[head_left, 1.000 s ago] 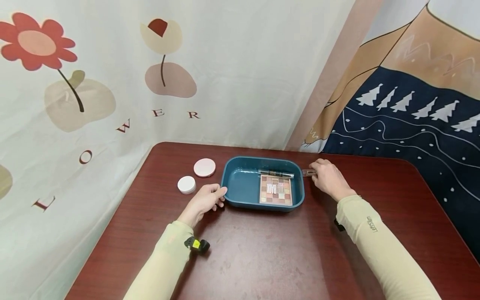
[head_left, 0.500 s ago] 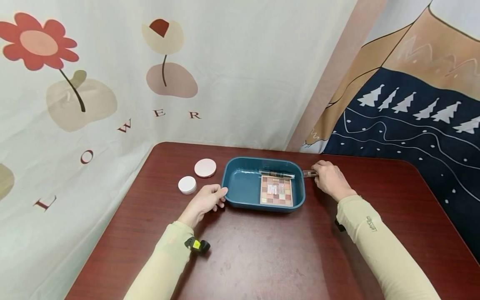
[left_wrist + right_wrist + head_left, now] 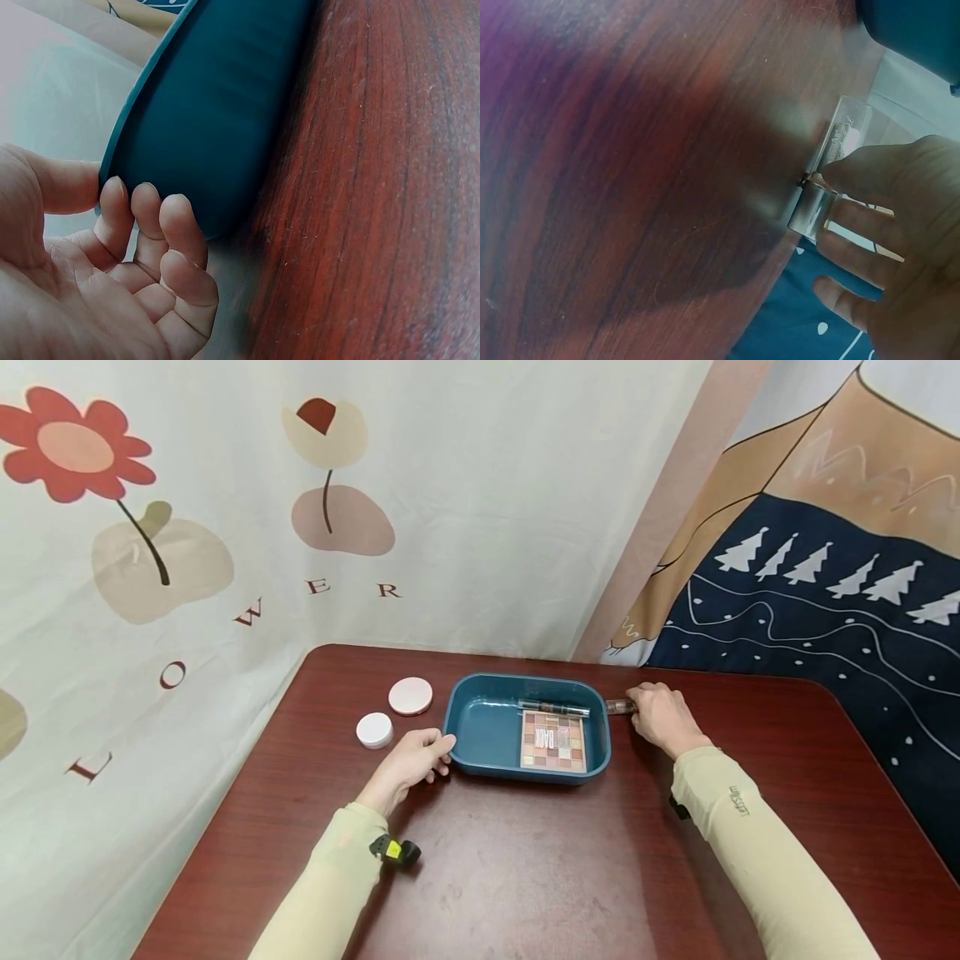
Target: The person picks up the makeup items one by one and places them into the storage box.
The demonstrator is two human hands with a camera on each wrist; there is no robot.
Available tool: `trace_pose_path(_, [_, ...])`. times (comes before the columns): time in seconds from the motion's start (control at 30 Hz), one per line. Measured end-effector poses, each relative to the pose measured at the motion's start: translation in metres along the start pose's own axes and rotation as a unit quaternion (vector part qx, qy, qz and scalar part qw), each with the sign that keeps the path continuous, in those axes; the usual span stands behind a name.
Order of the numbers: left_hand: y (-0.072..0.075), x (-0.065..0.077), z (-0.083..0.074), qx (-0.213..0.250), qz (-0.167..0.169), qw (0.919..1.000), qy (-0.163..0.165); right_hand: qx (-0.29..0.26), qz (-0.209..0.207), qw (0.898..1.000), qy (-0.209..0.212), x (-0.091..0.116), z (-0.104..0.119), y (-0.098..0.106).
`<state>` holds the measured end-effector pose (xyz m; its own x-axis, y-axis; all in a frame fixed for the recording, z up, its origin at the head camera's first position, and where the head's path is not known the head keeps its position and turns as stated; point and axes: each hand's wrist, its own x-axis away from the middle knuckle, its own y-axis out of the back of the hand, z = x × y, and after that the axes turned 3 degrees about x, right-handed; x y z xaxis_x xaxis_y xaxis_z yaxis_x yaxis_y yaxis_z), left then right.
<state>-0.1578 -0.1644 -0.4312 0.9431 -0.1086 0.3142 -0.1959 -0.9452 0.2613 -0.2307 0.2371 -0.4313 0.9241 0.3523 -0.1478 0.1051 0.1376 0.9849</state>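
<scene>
Reddish-brown wood-grain surface (image 3: pixel 525 860): carried our work.
Rounded teal plastic-looking tray (image 3: pixel 483 739): our left hand (image 3: pixel 408 758) pinched its rim.
Clear oblong plastic-looking tube (image 3: pixel 619 707): just beyond the tray's right end, grasped by our right hand (image 3: pixel 663 718).
Right hand: had edged slightly outward, tube still outside.

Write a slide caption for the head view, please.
Left hand grips the blue tray; right hand holds a transparent container.

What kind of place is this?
Probably an indoor corner set up for handling makeup, though I can't tell which room. A reddish-brown table holds a blue tray with an eyeshadow-like palette, and flower-printed cloth hangs behind.
</scene>
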Motion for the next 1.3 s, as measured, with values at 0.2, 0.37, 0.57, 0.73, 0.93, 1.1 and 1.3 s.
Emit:
trace_pose_path(0.2, [0.0003,-0.0001,0.0005,-0.001,-0.003,1.0000,0.003,0.009,-0.021,1.000,0.003,0.0010,-0.0016,-0.0047])
trace_pose_path(0.37, [0.0001,-0.0005,0.0007,0.002,-0.002,1.0000,0.004,0.010,-0.025,1.000,-0.002,0.0015,-0.0016,-0.0057])
trace_pose_path(0.57, [0.0001,-0.0003,0.0009,0.004,-0.002,1.0000,0.005,0.009,-0.022,1.000,0.000,0.0019,-0.0025,-0.0043])
trace_pose_path(0.73, [0.0002,-0.0003,0.0011,0.004,0.000,1.0000,0.004,0.007,-0.020,1.000,0.001,0.0022,-0.0023,-0.0039])
trace_pose_path(0.93, [0.0007,-0.0006,0.0002,0.004,0.003,1.0000,0.008,0.002,-0.022,1.000,0.001,0.0043,-0.0008,-0.0041])
trace_pose_path(1.1, [0.0007,-0.0002,0.0002,0.005,0.002,0.9999,0.009,-0.001,-0.022,1.000,0.004,0.0049,-0.0001,-0.0041])
trace_pose_path(1.3, [0.0005,-0.0007,-0.0002,0.010,0.004,0.9999,0.008,-0.002,-0.042,0.999,0.010,0.0049,0.0009,-0.0012])
